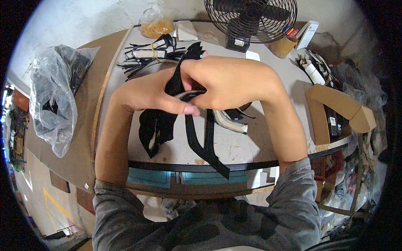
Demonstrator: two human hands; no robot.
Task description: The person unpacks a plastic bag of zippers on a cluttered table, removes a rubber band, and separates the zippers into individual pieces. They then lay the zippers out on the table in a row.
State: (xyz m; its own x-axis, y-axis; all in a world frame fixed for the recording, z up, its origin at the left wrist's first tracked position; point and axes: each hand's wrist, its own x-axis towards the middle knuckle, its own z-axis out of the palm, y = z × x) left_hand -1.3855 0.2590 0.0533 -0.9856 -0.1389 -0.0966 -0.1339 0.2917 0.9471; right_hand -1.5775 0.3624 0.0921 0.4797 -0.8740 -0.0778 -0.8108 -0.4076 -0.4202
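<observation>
Above the middle of the table, my left hand [157,92] and my right hand [228,81] meet, both closed round a gathered bunch of black fabric strips [197,136]. One wide black piece [192,58] sticks up between the hands, and long narrow ends hang below them. Under my left hand droops a wider black fabric piece [156,129] with a pale patch. A grey-and-white ribbed band [230,122] shows below my right hand. Most fingertips are hidden behind the hands, and the left thumb is slightly blurred. Beyond my left wrist lies a bundle of black and white strips [144,53], tied with a yellow band.
At the back stand a black fan [251,19], a pen holder [282,46] and a bag of yellow rubber bands [157,27]. To the right are an open cardboard box [320,100] and more strips [314,69]. A transparent plastic bag [52,98] lies left on brown board.
</observation>
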